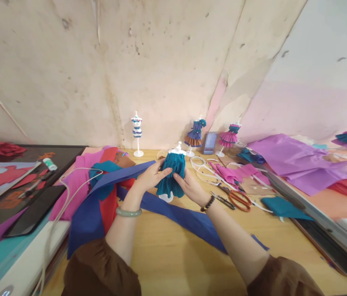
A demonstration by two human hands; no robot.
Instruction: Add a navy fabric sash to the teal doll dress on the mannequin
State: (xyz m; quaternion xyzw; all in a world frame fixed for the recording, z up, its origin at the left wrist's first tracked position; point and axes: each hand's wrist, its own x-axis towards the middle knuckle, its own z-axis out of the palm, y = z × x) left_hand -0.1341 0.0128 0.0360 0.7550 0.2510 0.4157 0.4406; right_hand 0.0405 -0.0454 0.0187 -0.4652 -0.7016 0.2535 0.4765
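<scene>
In the middle of the table a small white dress form (178, 149) wears a gathered teal doll dress (169, 181). Its white base (167, 197) shows below the hem. My left hand (151, 177), with a pale green bangle on the wrist, holds the dress from the left, thumb across the front. From the right, my right hand (191, 187), wearing a dark bead bracelet, presses its thumb on the front near the waist. The fingers behind the dress are hidden. A long blue fabric strip (182, 218) runs under both forearms.
Small dress forms stand by the wall: one with striped bands (136, 128), one with a blue-brown dress (195, 133), one with a pink-teal dress (230, 135). Orange-handled scissors (240, 200) and snips (224, 200) lie right. Fabric pieces (74, 185) and a white cable (65, 193) crowd the left.
</scene>
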